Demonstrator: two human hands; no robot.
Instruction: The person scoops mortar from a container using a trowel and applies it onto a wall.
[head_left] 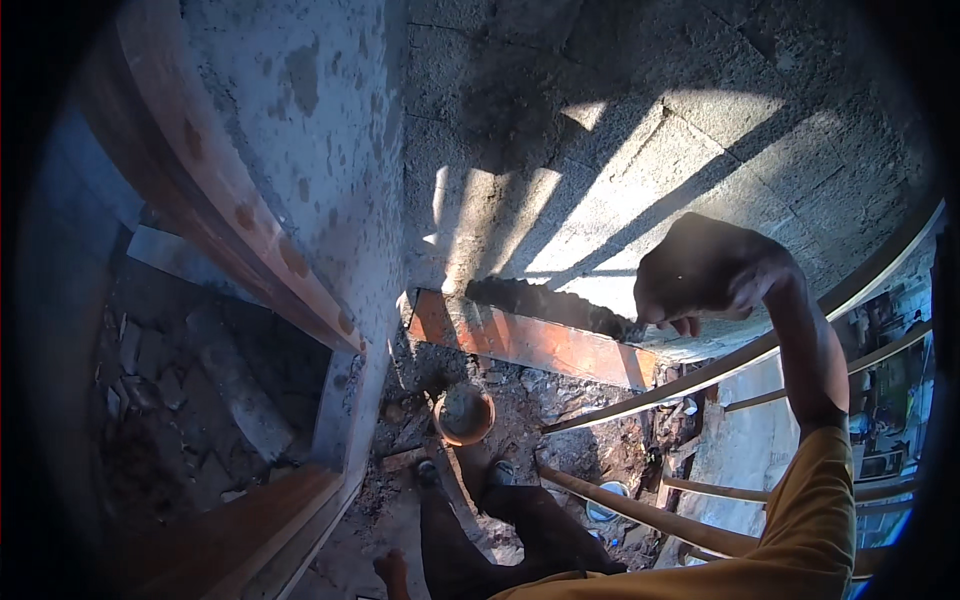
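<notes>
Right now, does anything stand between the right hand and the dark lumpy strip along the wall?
Nothing visible does. In this view, the right end of the dark lumpy strip comes close to the right hand, though depth is hard to judge. The orange board runs below the strip, not between them.

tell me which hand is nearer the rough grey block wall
Right. The right hand is raised in front of the wall, contact unclear; the left hand is low, near the picture's bottom edge, farther away.
</notes>
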